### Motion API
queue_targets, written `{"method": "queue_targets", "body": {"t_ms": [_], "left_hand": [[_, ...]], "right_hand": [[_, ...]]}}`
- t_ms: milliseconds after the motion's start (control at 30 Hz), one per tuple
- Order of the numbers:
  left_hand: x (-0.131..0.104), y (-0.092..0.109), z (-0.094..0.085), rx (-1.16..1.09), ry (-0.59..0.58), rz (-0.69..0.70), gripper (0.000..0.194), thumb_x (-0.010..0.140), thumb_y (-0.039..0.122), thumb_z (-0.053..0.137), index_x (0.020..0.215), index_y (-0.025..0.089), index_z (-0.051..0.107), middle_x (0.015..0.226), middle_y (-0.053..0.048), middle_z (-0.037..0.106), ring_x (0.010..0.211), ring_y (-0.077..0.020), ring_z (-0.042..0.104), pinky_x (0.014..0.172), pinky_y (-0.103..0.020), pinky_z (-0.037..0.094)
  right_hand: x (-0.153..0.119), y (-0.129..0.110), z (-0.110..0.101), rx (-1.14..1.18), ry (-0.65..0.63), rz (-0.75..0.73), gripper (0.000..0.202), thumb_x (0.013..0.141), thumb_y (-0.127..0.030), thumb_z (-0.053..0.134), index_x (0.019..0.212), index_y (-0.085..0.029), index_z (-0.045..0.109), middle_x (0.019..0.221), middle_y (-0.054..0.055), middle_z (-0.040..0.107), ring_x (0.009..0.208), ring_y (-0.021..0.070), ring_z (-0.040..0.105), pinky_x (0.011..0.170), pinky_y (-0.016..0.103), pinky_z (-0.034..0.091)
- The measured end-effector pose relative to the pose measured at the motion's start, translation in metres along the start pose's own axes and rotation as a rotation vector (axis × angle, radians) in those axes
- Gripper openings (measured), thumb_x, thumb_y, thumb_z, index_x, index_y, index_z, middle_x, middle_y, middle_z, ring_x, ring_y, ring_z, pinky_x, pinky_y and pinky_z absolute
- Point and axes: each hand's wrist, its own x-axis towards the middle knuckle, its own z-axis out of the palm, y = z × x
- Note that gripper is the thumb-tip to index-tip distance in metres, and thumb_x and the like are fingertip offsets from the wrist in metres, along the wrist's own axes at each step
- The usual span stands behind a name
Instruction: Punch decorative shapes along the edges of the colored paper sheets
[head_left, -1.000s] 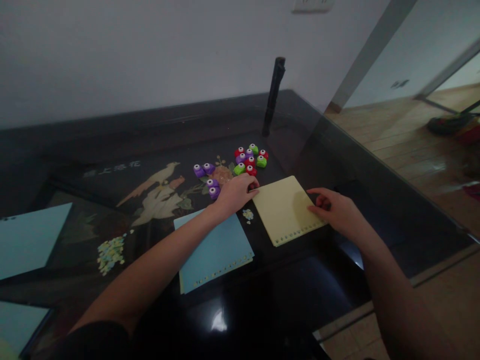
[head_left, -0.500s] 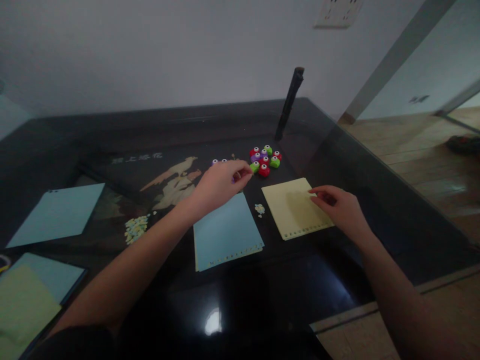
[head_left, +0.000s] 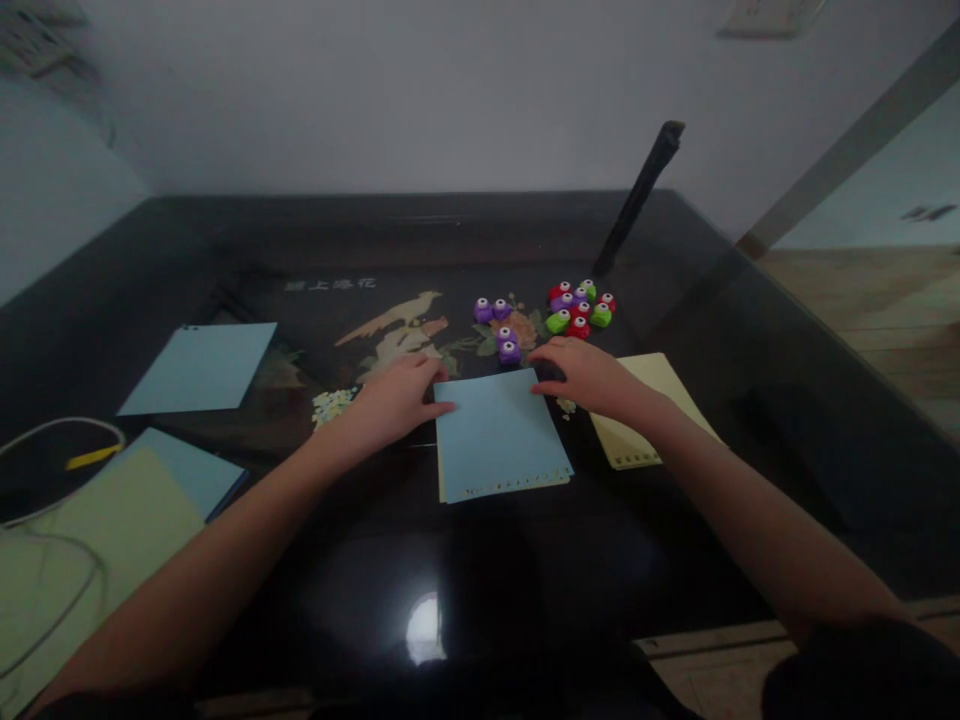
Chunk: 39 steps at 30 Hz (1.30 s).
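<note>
Both hands are resting on a blue sheet (head_left: pixel 499 432) lying flat on the dark worktop (head_left: pixel 525 560): the left hand (head_left: pixel 397 398) at its left edge, the right hand (head_left: pixel 589 377) at its top right corner. Each grip is apparently loose, fingers flat, clasping nothing. A yellow sheet (head_left: pixel 645 420) is lying just beside.

I see a light blue rectangular paper sheet (head_left: pixel 499 432) lying flat on the dark glossy table, its lower edge carrying a row of small punched holes. A pale yellow sheet shows as a thin strip under its left and lower edges. Just to its right lies a pale yellow rectangular paper sheet (head_left: pixel 652 420), flat, also punched along its lower edge.
</note>
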Motion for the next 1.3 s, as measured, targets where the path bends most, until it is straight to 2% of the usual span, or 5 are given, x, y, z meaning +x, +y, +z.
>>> {"method": "queue_targets", "body": {"t_ms": [133,467,900,1167,1300], "left_hand": [[-0.002,0.003,0.003,0.046,-0.005,0.024,0.044,0.073,0.045,0.067,0.104,0.016,0.054,0.106,-0.011,0.057,0.097,-0.0265,0.055,0.084,-0.036,0.044],[0.002,0.001,0.006,0.006,-0.029,0.038,0.049,0.072,0.040,0.070,0.112,0.018,0.053,0.108,-0.009,0.054,0.100,-0.0261,0.054,0.085,-0.035,0.044],[0.000,0.011,-0.002,0.014,0.028,0.028,0.031,0.075,0.030,0.066,0.100,0.019,0.052,0.105,-0.007,0.055,0.095,-0.0241,0.055,0.077,-0.034,0.044],[0.009,-0.001,-0.011,-0.448,0.050,-0.093,0.013,0.079,0.028,0.056,0.085,0.017,0.058,0.078,-0.002,0.060,0.067,-0.0142,0.056,0.062,-0.028,0.043],[0.011,-0.004,-0.013,-0.796,0.172,-0.174,0.015,0.076,0.027,0.061,0.085,0.016,0.058,0.076,-0.001,0.061,0.066,-0.0127,0.057,0.060,-0.025,0.044]], "right_hand": [[0.004,0.001,0.011,-0.046,-0.014,-0.003,0.045,0.074,-0.040,0.068,0.111,-0.016,0.060,0.106,0.011,0.059,0.097,0.0280,0.056,0.082,0.039,0.045],[0.001,-0.002,0.015,-0.024,0.029,0.046,0.033,0.073,-0.036,0.069,0.097,-0.019,0.056,0.100,0.008,0.057,0.094,0.0254,0.055,0.079,0.036,0.044],[0.001,-0.004,0.014,0.095,0.051,0.053,0.011,0.075,-0.022,0.065,0.077,-0.018,0.055,0.078,0.003,0.057,0.072,0.0174,0.053,0.064,0.029,0.037],[0.001,0.001,0.003,0.764,0.040,0.213,0.020,0.076,-0.036,0.063,0.075,-0.019,0.054,0.059,-0.003,0.055,0.057,0.0134,0.054,0.056,0.028,0.042],[-0.001,0.000,0.000,1.091,-0.122,0.270,0.029,0.071,-0.038,0.069,0.092,-0.019,0.060,0.072,0.001,0.068,0.064,0.0162,0.063,0.061,0.030,0.050]]}}
